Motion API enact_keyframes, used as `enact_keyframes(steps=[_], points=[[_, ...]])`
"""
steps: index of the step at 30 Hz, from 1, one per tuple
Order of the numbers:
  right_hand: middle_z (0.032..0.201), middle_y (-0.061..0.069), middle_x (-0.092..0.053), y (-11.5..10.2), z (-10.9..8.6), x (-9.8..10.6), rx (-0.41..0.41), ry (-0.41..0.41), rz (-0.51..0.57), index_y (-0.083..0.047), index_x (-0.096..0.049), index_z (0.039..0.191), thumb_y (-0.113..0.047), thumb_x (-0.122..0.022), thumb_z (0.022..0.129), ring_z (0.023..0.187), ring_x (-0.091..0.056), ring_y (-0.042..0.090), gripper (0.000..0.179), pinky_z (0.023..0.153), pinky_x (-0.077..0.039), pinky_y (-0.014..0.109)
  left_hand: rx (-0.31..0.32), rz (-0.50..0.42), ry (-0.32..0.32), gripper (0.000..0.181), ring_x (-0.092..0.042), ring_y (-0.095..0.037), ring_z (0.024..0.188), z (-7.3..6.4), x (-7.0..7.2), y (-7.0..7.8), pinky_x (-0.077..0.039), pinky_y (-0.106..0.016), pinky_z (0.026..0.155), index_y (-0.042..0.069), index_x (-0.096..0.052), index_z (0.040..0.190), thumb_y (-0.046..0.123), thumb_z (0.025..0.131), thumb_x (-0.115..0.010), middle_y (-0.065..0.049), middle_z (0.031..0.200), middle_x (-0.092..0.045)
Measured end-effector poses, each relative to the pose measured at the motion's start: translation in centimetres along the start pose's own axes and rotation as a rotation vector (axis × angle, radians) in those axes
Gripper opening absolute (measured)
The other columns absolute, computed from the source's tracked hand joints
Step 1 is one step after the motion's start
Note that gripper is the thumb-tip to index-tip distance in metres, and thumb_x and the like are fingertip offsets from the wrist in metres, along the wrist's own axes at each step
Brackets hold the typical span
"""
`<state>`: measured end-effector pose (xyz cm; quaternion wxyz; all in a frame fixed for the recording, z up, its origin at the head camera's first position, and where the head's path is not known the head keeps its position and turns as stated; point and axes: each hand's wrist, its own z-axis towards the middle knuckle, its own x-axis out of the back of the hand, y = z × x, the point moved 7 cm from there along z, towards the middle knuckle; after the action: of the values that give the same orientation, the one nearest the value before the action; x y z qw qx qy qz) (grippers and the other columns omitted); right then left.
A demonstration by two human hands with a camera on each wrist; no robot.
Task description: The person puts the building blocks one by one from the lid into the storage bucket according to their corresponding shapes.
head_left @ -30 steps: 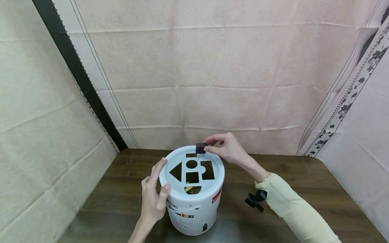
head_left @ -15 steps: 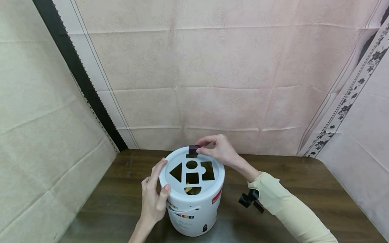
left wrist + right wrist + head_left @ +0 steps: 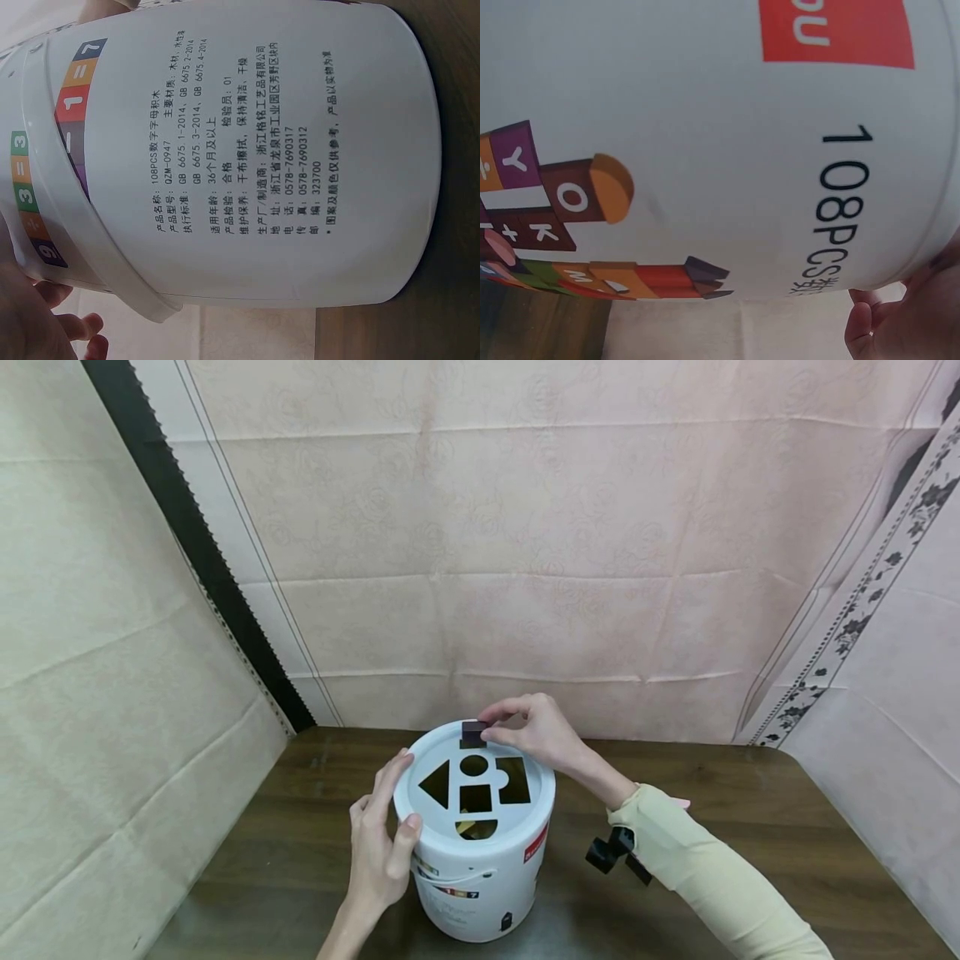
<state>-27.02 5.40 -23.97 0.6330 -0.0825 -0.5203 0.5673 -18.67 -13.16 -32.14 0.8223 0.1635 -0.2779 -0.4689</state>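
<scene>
A white bucket [image 3: 472,893] stands upright, its white lid [image 3: 420,768] cut with several shaped holes, among them a triangle, a circle and a square. My left hand [image 3: 382,839] rests around the lid's left rim, thumb in front and fingers behind. With thumb and fingers my right hand [image 3: 536,731] pinches a dark block [image 3: 472,732] at the small rectangular hole at the lid's far edge. The block covers part of that hole; how deep it sits cannot be told. Through the front hole some yellowish pieces show inside.
The bucket stands on a dark wooden table [image 3: 285,877]. Pale cloth [image 3: 540,543] hangs close behind the table and at both sides. A handle [image 3: 97,247] lies down against the bucket's side. A black device [image 3: 618,852] is strapped to the right wrist.
My right hand has moved left with the dark block, from the lid's far right rim to the rectangular hole, then slightly down. The left hand and bucket have stayed in place.
</scene>
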Motion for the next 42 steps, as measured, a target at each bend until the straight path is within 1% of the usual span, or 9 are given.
enact_keyframes(steps=[6, 13, 16, 23, 26, 29, 32, 37, 42], points=[[0.089, 0.008, -0.067, 0.1, 0.0, -0.1, 0.004, -0.001, 0.0, -0.001, -0.069, 0.095, -0.006, -0.07, 0.077, 0.089, -0.058, 0.026, 0.019, 0.082, -0.033, 0.041, 0.0, 0.0, -0.002, 0.065, -0.048, -0.02, 0.111, 0.1, -0.1, 0.0, -0.02, -0.051, 0.078, 0.009, -0.045, 0.133, 0.055, 0.089, -0.033, -0.006, 0.133, -0.045], [0.093, 0.01, -0.067, 0.2, -0.2, -0.1, -0.003, -0.013, 0.02, 0.001, -0.068, 0.097, -0.006, -0.07, 0.077, 0.093, -0.055, 0.028, 0.021, 0.082, -0.035, 0.042, 0.001, -0.003, -0.003, 0.064, -0.048, -0.021, 0.112, 0.0, -0.2, 0.0, -0.02, -0.051, 0.078, 0.009, -0.045, 0.133, 0.055, 0.089, -0.033, -0.007, 0.134, -0.045], [0.092, 0.01, -0.067, 0.3, -0.2, 0.0, 0.003, 0.003, 0.024, 0.001, -0.068, 0.095, -0.006, -0.07, 0.078, 0.092, -0.056, 0.028, 0.019, 0.08, -0.036, 0.042, 0.002, -0.005, -0.001, 0.064, -0.048, -0.021, 0.112, 0.0, -0.2, 0.0, -0.02, -0.051, 0.078, 0.009, -0.045, 0.133, 0.054, 0.089, -0.033, -0.007, 0.134, -0.045], [0.082, -0.013, -0.065, 3.9, -0.2, 0.6, 0.014, 0.091, 0.005, -0.014, -0.072, 0.09, -0.025, -0.071, 0.079, 0.081, -0.058, 0.008, 0.016, 0.074, -0.037, 0.041, 0.0, -0.008, 0.008, 0.064, -0.048, -0.021, 0.112, -0.1, -0.2, 0.0, -0.02, -0.051, 0.078, 0.009, -0.046, 0.132, 0.055, 0.088, -0.033, -0.007, 0.133, -0.046], [0.081, -0.012, -0.065, 4.1, -0.5, 1.3, 0.02, 0.122, 0.006, -0.016, -0.072, 0.089, -0.028, -0.07, 0.078, 0.079, -0.058, 0.009, 0.016, 0.073, -0.037, 0.04, -0.004, -0.011, 0.01, 0.065, -0.048, -0.021, 0.113, 0.0, -0.2, 0.1, -0.02, -0.051, 0.077, 0.008, -0.045, 0.132, 0.055, 0.089, -0.033, -0.007, 0.133, -0.046], [0.081, -0.011, -0.065, 4.0, -1.0, 1.9, 0.016, 0.132, 0.003, -0.017, -0.071, 0.089, -0.027, -0.07, 0.079, 0.079, -0.058, 0.008, 0.014, 0.074, -0.037, 0.039, -0.007, -0.016, 0.011, 0.065, -0.047, -0.022, 0.113, 0.0, -0.1, 0.1, -0.019, -0.051, 0.077, 0.007, -0.045, 0.132, 0.055, 0.089, -0.034, -0.008, 0.133, -0.045], [0.083, -0.006, -0.066, 3.2, -1.7, 2.6, 0.003, 0.137, 0.017, -0.013, -0.07, 0.09, -0.02, -0.069, 0.08, 0.081, -0.058, 0.011, 0.012, 0.076, -0.038, 0.041, -0.007, -0.018, 0.007, 0.065, -0.047, -0.022, 0.113, 0.1, -0.1, 0.1, -0.019, -0.051, 0.078, 0.007, -0.045, 0.132, 0.054, 0.089, -0.034, -0.008, 0.134, -0.045], [0.086, 0.003, -0.066, 1.7, -3.2, 4.1, -0.046, 0.151, 0.029, -0.007, -0.069, 0.092, -0.01, -0.067, 0.081, 0.083, -0.058, 0.018, 0.012, 0.077, -0.037, 0.045, -0.004, -0.014, 0.007, 0.064, -0.048, -0.022, 0.113, 0.0, -0.1, 0.1, -0.02, -0.051, 0.078, 0.008, -0.045, 0.132, 0.054, 0.089, -0.035, -0.008, 0.133, -0.045], [0.088, 0.001, -0.066, 2.5, -4.7, 5.3, -0.086, 0.147, 0.006, -0.008, -0.067, 0.094, -0.012, -0.066, 0.082, 0.085, -0.057, 0.017, 0.013, 0.077, -0.039, 0.043, -0.003, -0.014, 0.007, 0.063, -0.047, -0.021, 0.113, 0.0, -0.1, 0.0, -0.02, -0.05, 0.077, 0.008, -0.045, 0.132, 0.053, 0.089, -0.035, -0.007, 0.134, -0.045]])
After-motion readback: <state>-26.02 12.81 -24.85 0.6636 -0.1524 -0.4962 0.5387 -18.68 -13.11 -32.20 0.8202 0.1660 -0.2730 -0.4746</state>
